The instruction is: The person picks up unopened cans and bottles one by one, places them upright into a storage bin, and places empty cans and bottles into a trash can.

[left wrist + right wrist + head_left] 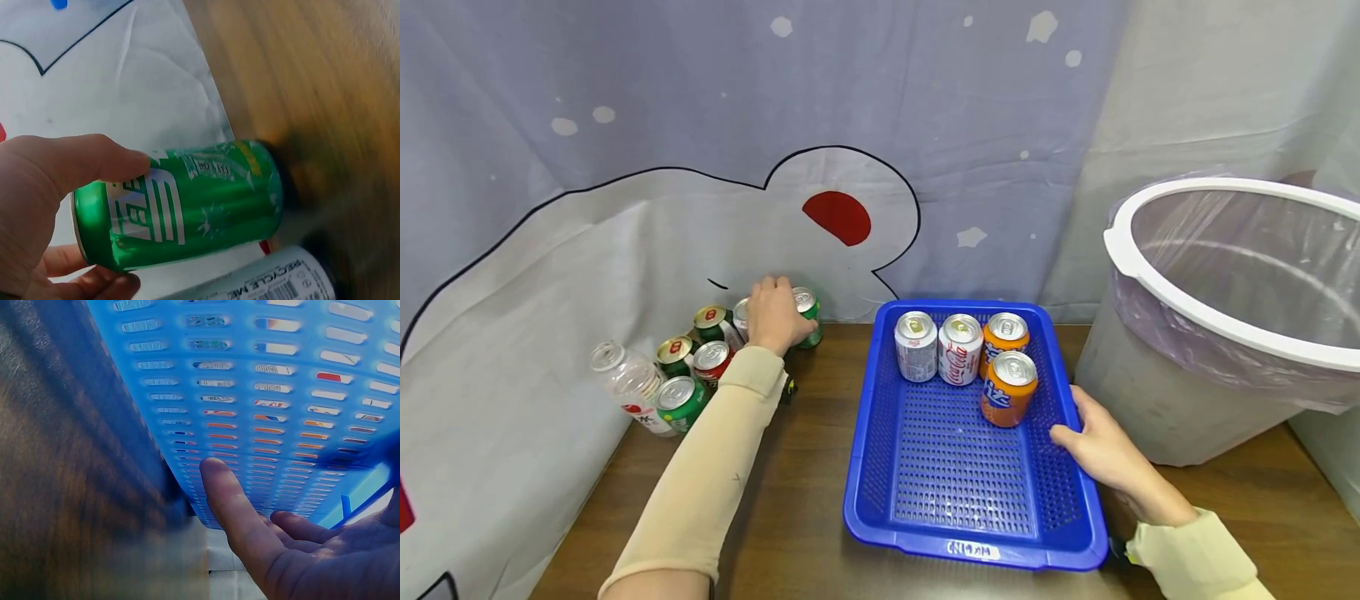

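Observation:
At the back of the table my left hand [775, 315] grips a green soda can [806, 317]. In the left wrist view, the thumb lies along one side of this upright can [206, 200] and fingers curl on the other. A silver can [275, 281] marked "RECYCLE ME" stands beside it. My right hand [1101, 442] holds the right rim of a blue plastic basket [863, 433], its thumb over the edge and its fingers outside. Inside the basket, toward the back, stand two silver-white cans [961, 354] and two orange cans [1009, 392].
Left of my left hand cluster a clear plastic bottle [638, 392], a green can [681, 404], a red can [712, 360] and dark green cans [712, 325]. A large lined bin [1150, 375] stands right of the basket. A printed curtain [700, 83] hangs behind the table.

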{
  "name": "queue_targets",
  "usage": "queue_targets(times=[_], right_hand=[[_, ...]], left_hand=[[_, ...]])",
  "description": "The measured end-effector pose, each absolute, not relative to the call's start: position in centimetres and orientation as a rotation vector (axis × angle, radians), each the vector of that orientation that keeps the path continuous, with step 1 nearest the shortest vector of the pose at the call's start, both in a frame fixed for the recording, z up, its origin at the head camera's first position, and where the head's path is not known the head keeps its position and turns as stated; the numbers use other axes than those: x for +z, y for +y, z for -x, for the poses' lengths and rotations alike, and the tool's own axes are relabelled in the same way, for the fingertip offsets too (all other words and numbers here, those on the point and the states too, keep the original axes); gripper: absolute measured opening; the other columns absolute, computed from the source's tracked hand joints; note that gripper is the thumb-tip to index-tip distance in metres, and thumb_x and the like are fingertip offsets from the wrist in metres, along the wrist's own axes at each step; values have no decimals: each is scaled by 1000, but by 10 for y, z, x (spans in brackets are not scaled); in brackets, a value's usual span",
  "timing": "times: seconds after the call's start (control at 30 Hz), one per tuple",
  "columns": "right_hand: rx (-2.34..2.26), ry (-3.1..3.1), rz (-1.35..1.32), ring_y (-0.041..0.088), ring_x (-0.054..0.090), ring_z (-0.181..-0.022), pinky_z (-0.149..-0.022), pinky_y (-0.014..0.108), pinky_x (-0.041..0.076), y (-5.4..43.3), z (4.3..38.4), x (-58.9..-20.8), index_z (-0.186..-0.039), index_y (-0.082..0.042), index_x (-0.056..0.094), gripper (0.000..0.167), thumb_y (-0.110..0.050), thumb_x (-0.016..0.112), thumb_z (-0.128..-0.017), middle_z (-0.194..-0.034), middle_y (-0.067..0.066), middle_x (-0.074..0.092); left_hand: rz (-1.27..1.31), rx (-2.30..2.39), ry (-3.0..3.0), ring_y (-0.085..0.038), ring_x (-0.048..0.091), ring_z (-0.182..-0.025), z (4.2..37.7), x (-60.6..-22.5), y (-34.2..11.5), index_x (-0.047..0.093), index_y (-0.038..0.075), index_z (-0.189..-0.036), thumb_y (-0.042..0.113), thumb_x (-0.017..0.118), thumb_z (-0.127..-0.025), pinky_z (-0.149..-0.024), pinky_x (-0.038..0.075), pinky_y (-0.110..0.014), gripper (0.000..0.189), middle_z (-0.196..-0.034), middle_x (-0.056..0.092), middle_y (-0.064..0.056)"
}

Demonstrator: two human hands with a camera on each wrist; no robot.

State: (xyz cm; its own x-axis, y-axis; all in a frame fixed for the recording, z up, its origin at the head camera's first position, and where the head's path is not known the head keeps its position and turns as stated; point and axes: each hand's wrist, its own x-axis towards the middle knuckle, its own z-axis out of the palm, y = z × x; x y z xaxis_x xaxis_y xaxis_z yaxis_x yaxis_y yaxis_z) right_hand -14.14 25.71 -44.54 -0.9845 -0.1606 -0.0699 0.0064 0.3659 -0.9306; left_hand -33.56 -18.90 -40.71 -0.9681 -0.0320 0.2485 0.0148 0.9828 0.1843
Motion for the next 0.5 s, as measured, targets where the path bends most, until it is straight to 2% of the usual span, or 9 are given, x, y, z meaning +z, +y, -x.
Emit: queue_targets(times=[0.27,0.5], right_hand=[[-1664,2483,123,29,72,-92,-72,36,62,257,142,-444,-147,9,35,58,5,53,-92,-130,37,60],[-1678,2486,137,31,72,-92,-71,36,62,257,141,-444,-146,11,35,57,6,53,-92,-129,38,60]], left_hand=[[66,-316,-2757,-43,56,-114,325,-417,-176,58,-4,-122,31,91,-68,-102,48,-56,72,-122,57,-23],[103,-494,-2673,-43,54,-113,317,-431,-173,57,0,-127,23,91,-72,-99,50,-53,69,-126,54,-22]])
